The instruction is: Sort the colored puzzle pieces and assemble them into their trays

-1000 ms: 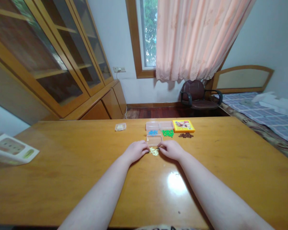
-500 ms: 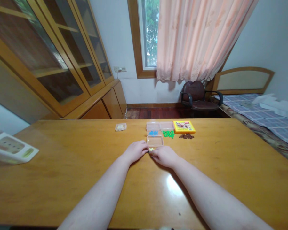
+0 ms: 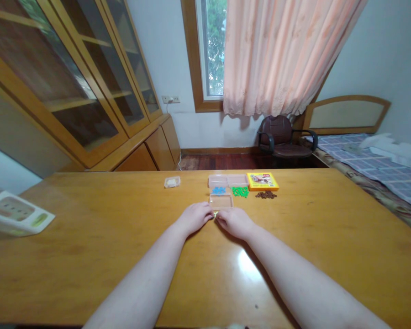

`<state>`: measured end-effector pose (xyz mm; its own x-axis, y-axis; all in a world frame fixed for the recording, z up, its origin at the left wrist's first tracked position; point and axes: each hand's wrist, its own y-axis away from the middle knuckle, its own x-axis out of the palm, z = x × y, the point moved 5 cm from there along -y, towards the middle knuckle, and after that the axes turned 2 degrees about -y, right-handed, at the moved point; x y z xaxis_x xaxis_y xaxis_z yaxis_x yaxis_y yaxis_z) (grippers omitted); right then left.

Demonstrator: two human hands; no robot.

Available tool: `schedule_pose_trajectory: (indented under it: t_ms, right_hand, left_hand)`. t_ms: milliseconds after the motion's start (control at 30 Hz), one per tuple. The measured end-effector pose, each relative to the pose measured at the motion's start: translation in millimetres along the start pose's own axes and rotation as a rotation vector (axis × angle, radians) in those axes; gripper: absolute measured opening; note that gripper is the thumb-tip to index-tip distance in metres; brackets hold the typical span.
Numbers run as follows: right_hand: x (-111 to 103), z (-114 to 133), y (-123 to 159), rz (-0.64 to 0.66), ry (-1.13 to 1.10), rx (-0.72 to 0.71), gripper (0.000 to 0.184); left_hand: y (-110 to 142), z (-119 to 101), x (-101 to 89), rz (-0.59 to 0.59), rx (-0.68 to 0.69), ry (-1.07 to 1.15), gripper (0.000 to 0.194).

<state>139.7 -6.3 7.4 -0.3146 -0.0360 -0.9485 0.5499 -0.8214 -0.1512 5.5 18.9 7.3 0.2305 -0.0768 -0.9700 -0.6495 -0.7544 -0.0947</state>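
Observation:
My left hand (image 3: 194, 216) and my right hand (image 3: 233, 221) rest on the wooden table (image 3: 89, 228), fingertips together around a small heap of pale yellow pieces (image 3: 215, 214) that is almost fully covered. Both hands are cupped with curled fingers. Just beyond them lies a small clear plastic box (image 3: 221, 200). Farther back are two more clear boxes (image 3: 228, 179), a blue pile (image 3: 219, 189), a green pile (image 3: 240, 191) and a brown pile (image 3: 266, 194).
A yellow flat box (image 3: 262, 181) lies at the far edge beside the piles. A small clear packet (image 3: 172, 182) sits to the left. A white carton (image 3: 15, 213) lies at the table's left edge. Beyond the table stand an office chair (image 3: 282, 139), a bed (image 3: 373, 160) and glass-door cabinets (image 3: 71, 77).
My right hand has slid left against my left hand. The yellow pieces, in plain sight a second ago, are now nearly hidden between the hands.

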Motion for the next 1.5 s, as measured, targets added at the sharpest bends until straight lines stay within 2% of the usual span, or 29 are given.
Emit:
schedule_pose_trajectory:
  t_ms: [133,267,333,500,567,733,967,1067,1167,1233,1333,1500]
  right_hand:
    - [-11,-30,1,-0.212,-0.078,0.214,0.024]
    - [-13,-47,1,-0.270,-0.115,0.294,0.025]
    - [-12,-45,1,-0.254,-0.120,0.263,0.025]
    - [-8,-22,2,-0.120,-0.132,0.051,0.024]
    - [-9,-18,3,-0.093,-0.132,0.010,0.027]
    - [-12,-20,3,-0.089,-0.127,0.023,0.030]
    - [-10,-21,3,-0.072,-0.201,0.036,0.031]
    - [-9,-27,2,-0.122,-0.257,0.091,0.031]
    - [-8,-36,2,-0.197,-0.299,0.171,0.032]
    - [-9,-41,3,-0.238,-0.313,0.216,0.033]
    - [-11,-47,3,-0.269,-0.376,0.223,0.034]
    - [-16,-53,5,-0.278,-0.484,0.200,0.032]
  left_hand:
    - [1,0,-1.4,0.010,-0.013,0.002,0.012]
    - [2,-1,-5.0,0.014,-0.009,0.017,0.013]
    - [2,-1,-6.3,0.015,-0.008,0.024,0.013]
    - [3,4,-6.5,-0.004,-0.032,0.040,0.014]
    - [3,6,-5.6,-0.005,-0.039,0.053,0.013]
    - [3,7,-1.1,0.036,-0.029,0.071,0.010]
    - [3,4,-2.6,0.003,0.006,0.053,0.008]
    - [0,4,-6.3,-0.090,-0.002,0.073,0.010]
    - [-6,11,-10.4,-0.270,-0.107,0.063,0.013]
    - [-8,14,-9.2,-0.315,-0.151,0.053,0.015]
    - [-8,15,-6.6,-0.264,-0.135,0.041,0.016]
    - [0,5,-7.9,-0.102,-0.039,-0.015,0.017]
